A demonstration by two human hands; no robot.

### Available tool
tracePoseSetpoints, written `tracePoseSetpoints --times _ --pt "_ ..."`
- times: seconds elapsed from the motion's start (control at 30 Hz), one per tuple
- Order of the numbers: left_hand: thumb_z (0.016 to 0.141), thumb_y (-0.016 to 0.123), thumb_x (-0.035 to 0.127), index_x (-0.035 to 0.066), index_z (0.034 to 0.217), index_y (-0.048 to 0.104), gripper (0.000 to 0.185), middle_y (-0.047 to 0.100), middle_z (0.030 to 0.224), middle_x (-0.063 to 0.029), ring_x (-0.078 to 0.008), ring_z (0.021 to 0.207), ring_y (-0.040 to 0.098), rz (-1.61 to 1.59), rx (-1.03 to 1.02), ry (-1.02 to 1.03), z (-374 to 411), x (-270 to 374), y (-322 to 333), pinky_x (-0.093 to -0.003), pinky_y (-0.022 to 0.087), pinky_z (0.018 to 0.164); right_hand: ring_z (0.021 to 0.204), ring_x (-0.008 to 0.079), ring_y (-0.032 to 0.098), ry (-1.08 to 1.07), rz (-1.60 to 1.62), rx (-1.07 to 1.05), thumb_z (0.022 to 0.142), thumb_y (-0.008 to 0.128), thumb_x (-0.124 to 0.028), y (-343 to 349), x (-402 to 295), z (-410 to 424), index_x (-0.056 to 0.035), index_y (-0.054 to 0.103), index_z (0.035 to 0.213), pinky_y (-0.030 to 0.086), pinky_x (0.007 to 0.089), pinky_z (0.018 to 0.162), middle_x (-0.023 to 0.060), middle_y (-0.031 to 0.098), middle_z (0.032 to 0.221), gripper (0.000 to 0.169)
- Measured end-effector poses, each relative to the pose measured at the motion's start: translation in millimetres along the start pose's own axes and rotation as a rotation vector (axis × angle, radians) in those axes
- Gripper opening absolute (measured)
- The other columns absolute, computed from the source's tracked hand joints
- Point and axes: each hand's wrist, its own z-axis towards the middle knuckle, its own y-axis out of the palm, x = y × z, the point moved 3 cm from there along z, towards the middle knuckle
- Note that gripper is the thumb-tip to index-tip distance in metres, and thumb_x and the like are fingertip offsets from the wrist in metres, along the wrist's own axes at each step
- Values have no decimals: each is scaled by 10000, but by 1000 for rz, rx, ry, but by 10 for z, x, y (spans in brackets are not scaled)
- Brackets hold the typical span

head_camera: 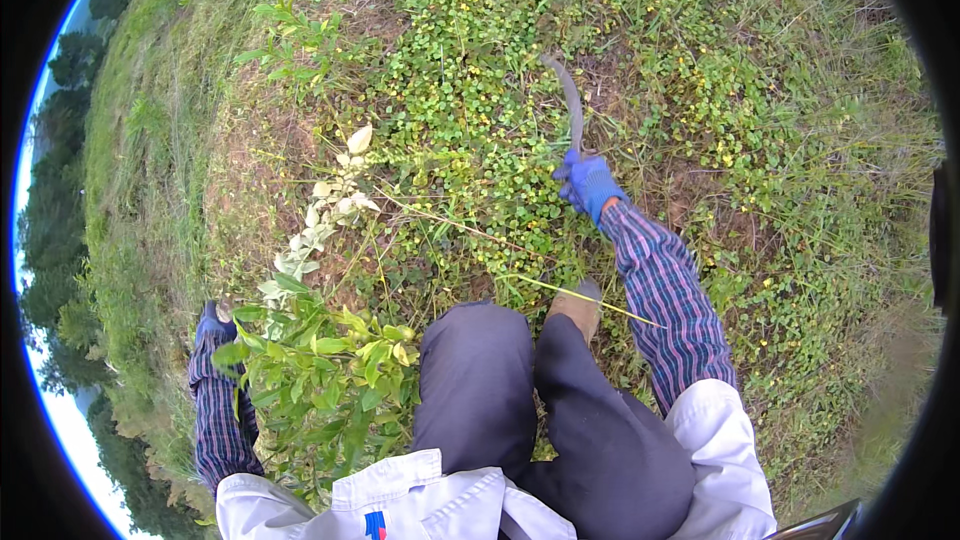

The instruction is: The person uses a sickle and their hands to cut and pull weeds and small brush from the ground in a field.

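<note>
In a blue knitted glove, my right hand [589, 178] grips a sickle [571, 101] by its handle, which the fingers cover. The curved, dull grey blade reaches forward over low green and yellow ground cover [465, 82]. My left hand [215, 324], also gloved in blue, is off to the left beyond a leafy green shrub [322, 360]. Leaves and the forearm partly hide it, so what it holds is unclear. A stem with pale, whitish leaves [319, 214] rises from just in front of the shrub.
My bent knee [476, 367] and brown shoe [576, 309] are close to the plants. A thin yellow-green stalk [585, 294] crosses before my right forearm. Reddish bare soil [262, 127] shows at left, a small green sapling [296, 45] stands ahead, and trees [56, 195] line the far left.
</note>
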Motion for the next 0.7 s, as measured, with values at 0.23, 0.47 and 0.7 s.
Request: tracePoseSetpoints --times 0.23,0.47,0.7 --pt "844 677 235 133 1335 510 528 564 1323 -164 -333 1193 564 -139 479 533 -537 927 -541 -422 464 989 496 178 540 224 -103 50 999 487 -383 -933 2172 -1740 -45 599 1122 450 339 423 83 669 826 377" --pt "846 653 160 56 1236 594 408 624 1227 -170 -352 1136 597 -228 534 994 -1461 2152 -1254 -416 475 972 411 131 531 49 -132 -13 1011 475 -334 -948 1651 -1964 -53 599 914 382 267 357 42 575 579 322" --pt "831 664 252 99 1343 483 564 547 1335 -123 -269 1219 538 148 672 1582 -2578 3704 -1454 -436 398 1037 366 135 436 -89 46 -152 1016 403 -386 466 -595 -283 -25 663 965 342 304 328 58 567 550 447"
